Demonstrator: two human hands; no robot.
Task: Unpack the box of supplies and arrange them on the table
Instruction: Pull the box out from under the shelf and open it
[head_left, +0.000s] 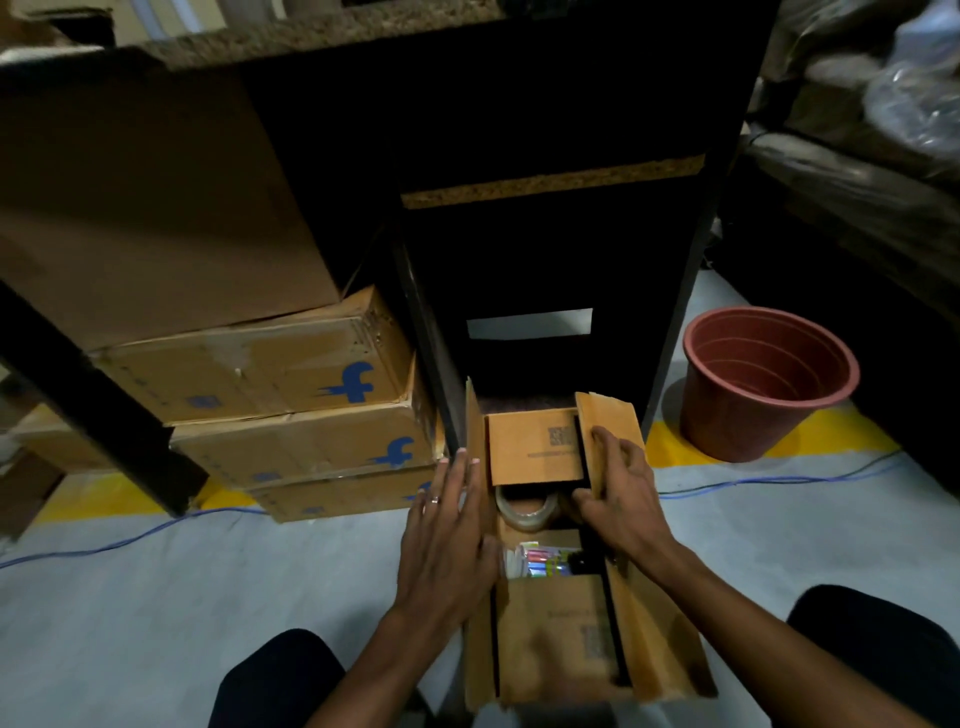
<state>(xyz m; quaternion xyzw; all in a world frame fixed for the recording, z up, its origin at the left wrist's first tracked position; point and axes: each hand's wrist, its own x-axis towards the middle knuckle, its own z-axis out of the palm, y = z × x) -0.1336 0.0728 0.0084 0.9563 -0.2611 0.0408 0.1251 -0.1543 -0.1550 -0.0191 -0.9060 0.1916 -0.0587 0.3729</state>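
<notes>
**Box on floor, both side flaps held open**

The box (545, 639) sits on the grey floor (156, 597) between the person's knees, its far end at the foot of a dark cabinet (545, 260).

Left hand (447, 540): fingers straight and close together, laid flat against the outer face of the left flap (475, 447), which stands nearly upright. A ring shows on one finger. Nothing is gripped.

Right hand (621, 493): fingers spread over the outer face of the right flap (613, 431), thumb curled round its inner edge, so the flap is pinched between thumb and fingers.

Between the two sets of fingertips the far flap (535, 447), printed with a code, lies folded over the opening. Just nearer than the fingertips, below the right thumb, a tape roll (524, 506) lies inside the box. Between the two wrists lies a bundle of coloured packets (540, 564); their contents are too small to identify. The near flap (556, 634) lies folded inward between the forearms.

Left of the left fingers, and well apart, stands a stack of cartons (270, 395) with blue logos. Right of the right fingers, on a yellow floor line, stands a red pot (763, 384). A blue cable (130, 538) runs across the floor behind both hands.
</notes>
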